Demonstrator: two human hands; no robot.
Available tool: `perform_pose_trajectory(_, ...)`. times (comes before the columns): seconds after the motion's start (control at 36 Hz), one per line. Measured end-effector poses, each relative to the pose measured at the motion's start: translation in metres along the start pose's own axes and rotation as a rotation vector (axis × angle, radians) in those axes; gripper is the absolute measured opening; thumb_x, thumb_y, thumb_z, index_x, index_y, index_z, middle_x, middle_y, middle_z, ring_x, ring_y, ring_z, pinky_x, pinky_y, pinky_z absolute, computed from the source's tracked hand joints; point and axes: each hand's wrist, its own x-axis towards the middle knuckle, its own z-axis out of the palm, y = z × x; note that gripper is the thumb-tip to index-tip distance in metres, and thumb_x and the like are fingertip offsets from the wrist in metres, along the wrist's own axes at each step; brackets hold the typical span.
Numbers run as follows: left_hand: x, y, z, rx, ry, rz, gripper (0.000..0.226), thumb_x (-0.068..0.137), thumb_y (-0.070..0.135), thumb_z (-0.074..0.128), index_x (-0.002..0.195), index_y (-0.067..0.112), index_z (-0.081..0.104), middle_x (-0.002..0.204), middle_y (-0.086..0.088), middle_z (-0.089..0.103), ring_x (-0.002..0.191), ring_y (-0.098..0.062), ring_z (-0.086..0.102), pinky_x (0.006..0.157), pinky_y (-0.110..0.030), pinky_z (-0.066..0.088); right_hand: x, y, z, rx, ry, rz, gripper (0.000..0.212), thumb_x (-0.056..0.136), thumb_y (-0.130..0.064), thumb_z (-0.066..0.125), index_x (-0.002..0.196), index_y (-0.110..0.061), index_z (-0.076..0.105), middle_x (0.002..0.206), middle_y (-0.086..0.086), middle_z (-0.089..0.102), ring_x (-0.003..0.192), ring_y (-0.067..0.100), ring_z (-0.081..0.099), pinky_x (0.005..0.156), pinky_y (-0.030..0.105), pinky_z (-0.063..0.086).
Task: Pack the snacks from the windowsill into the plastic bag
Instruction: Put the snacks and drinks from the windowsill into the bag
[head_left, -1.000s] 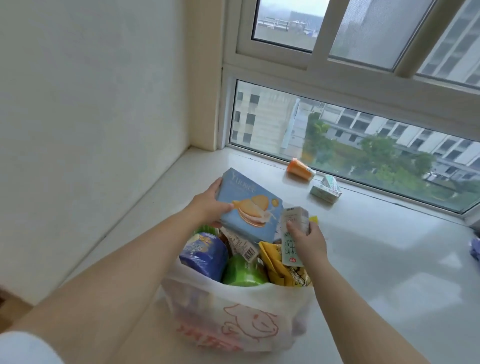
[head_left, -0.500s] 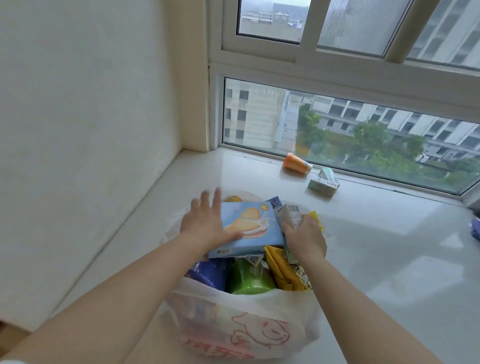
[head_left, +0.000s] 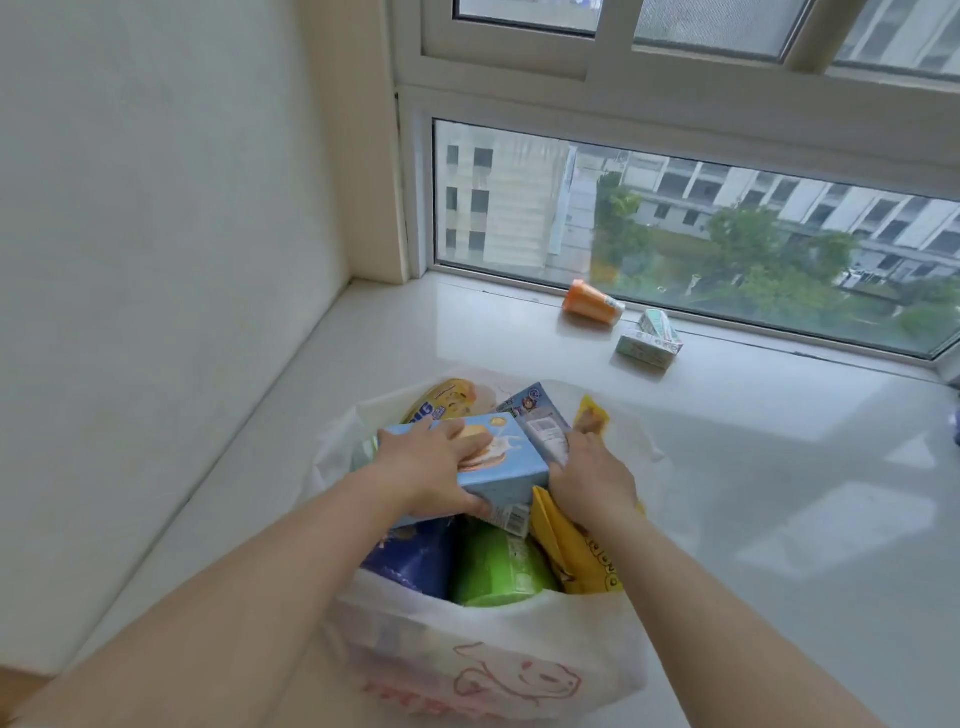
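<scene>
Head view: we press a blue biscuit box (head_left: 498, 467) into the full plastic bag (head_left: 493, 654) on the windowsill (head_left: 753, 467).

Our left hand (head_left: 421, 478) lies over the box, fingers across its top and thumb curled under the near edge, gripping it above a dark blue packet (head_left: 410, 561) and a green one (head_left: 498, 566). Our right hand (head_left: 592, 478) reaches down beside the box, against a small carton (head_left: 545, 431) and a yellow packet (head_left: 576, 556); we cannot tell how its fingers are set or whether they hold anything. The bag stands at the sill's near edge. Two snacks lie at the far edge by the window glass: an orange cup (head_left: 592, 302) on its side, and just beside it a pale green carton (head_left: 649, 343).
</scene>
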Motion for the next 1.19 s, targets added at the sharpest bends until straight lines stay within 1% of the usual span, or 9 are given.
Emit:
perform_pose_trajectory(0.17,-0.003,0.007,0.012,-0.022,0.032,-0.015,0.085,0.076,0.073,0.049,0.145,0.049,0.005,0.158,0.01,0.001,0.146,-0.024,-0.002,0.11,-0.064,0.006,0.005,0.017,0.005,0.04,-0.106,-0.031,0.052,0.1,-0.043,0.028,0.145,-0.017,0.03,0.146,0.007,0.038,0.132,0.028,0.035,0.104,0.04,0.034)
perform_pose_trajectory(0.31,-0.004,0.009,-0.006,-0.017,-0.083,-0.03,0.084,0.077,0.079,0.041,0.147,0.047,0.005,0.159,0.009,0.002,0.146,-0.022,0.002,0.112,-0.059,0.011,0.019,0.023,-0.003,0.02,-0.228,-0.049,0.055,0.1,-0.044,0.015,0.144,-0.013,0.028,0.147,0.015,0.034,0.129,0.037,0.033,0.102,0.046,0.032)
perform_pose_trajectory(0.36,0.0,0.013,-0.026,-0.001,-0.158,-0.038,0.077,0.08,0.081,0.027,0.147,0.045,0.013,0.159,0.007,0.009,0.146,-0.023,0.008,0.112,-0.057,0.015,0.022,0.025,-0.01,0.042,-0.177,-0.08,0.042,0.099,-0.029,0.016,0.129,-0.01,0.038,0.134,0.018,0.045,0.118,0.036,0.04,0.09,0.043,0.036)
perform_pose_trajectory(0.42,0.007,0.024,-0.046,0.022,-0.16,-0.035,0.07,0.085,0.077,0.018,0.147,0.043,0.019,0.159,0.006,0.013,0.146,-0.023,0.006,0.114,-0.057,0.013,0.024,0.027,-0.022,0.088,-0.05,-0.134,0.031,0.1,-0.015,0.021,0.117,-0.009,0.046,0.124,0.014,0.052,0.111,0.033,0.044,0.088,0.04,0.036)
perform_pose_trajectory(0.53,0.034,0.061,-0.075,0.202,0.044,-0.01,0.06,0.095,0.062,0.026,0.148,0.035,0.022,0.158,0.004,0.016,0.147,-0.023,0.002,0.115,-0.052,0.014,0.041,0.04,-0.051,0.158,0.072,-0.165,0.036,0.1,-0.021,0.028,0.116,-0.01,0.059,0.123,0.011,0.056,0.116,0.031,0.045,0.092,0.036,0.036)
perform_pose_trajectory(0.64,0.086,0.104,-0.093,0.283,0.107,0.015,0.054,0.097,0.051,0.033,0.147,0.032,0.026,0.157,0.002,0.018,0.146,-0.022,0.004,0.114,-0.048,0.014,0.082,0.064,-0.074,0.21,0.149,-0.137,0.035,0.097,-0.023,0.034,0.121,-0.016,0.058,0.125,0.008,0.056,0.119,0.027,0.046,0.092,0.035,0.038)
perform_pose_trajectory(0.72,0.129,0.124,-0.099,0.273,0.158,0.016,0.052,0.097,0.048,0.036,0.145,0.03,0.03,0.154,0.001,0.026,0.144,-0.022,0.012,0.11,-0.044,0.023,0.116,0.085,-0.09,0.198,0.168,-0.148,0.034,0.095,-0.019,0.036,0.12,-0.018,0.06,0.125,0.005,0.057,0.119,0.025,0.048,0.092,0.034,0.04)
perform_pose_trajectory(0.89,0.223,0.143,-0.105,0.319,0.046,-0.012,0.053,0.095,0.047,0.039,0.145,0.03,0.031,0.15,-0.001,0.03,0.14,-0.023,0.019,0.107,-0.043,0.029,0.188,0.142,-0.093,0.135,0.07,-0.023,0.033,0.094,-0.022,0.042,0.121,-0.019,0.058,0.128,0.004,0.055,0.12,0.024,0.047,0.092,0.033,0.041)
perform_pose_trajectory(1.19,0.43,0.171,-0.077,0.346,0.063,0.053,0.046,0.094,0.036,0.044,0.139,0.028,0.041,0.14,-0.003,0.037,0.133,-0.024,0.03,0.101,-0.043,0.031,0.344,0.23,-0.048,-0.042,-0.052,0.146,0.038,0.093,-0.023,0.043,0.13,-0.019,0.047,0.132,0.007,0.04,0.124,0.026,0.035,0.094,0.034,0.039)
